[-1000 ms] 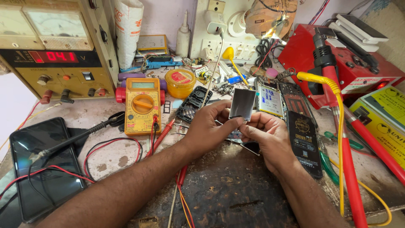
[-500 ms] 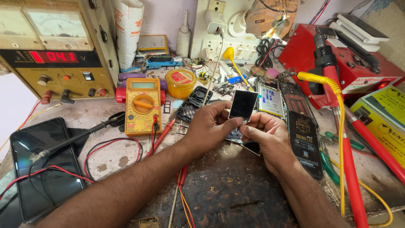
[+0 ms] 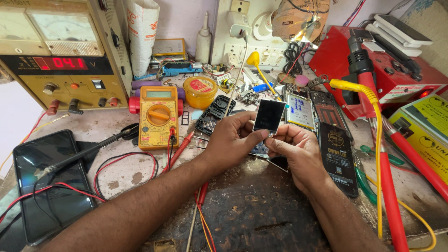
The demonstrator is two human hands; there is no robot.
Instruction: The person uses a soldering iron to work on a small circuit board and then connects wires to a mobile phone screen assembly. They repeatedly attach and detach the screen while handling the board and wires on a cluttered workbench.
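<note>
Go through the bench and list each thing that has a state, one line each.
small display panel: dark, held upright by both hands
left hand: gripping the panel's lower left edge
right hand: pinching under the panel's bottom edge
power supply: on, red digits lit
yellow multimeter: screen blank
black phone: screen dark, lying flat
red station: indicator glowing red

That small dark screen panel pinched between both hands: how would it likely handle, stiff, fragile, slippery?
The small dark panel looks thin and flat, so probably light and fairly stiff. Its glossy face suggests it may be slippery and crack-prone. The left hand and right hand hold it upright near its lower edge, so it could tip easily.
</note>
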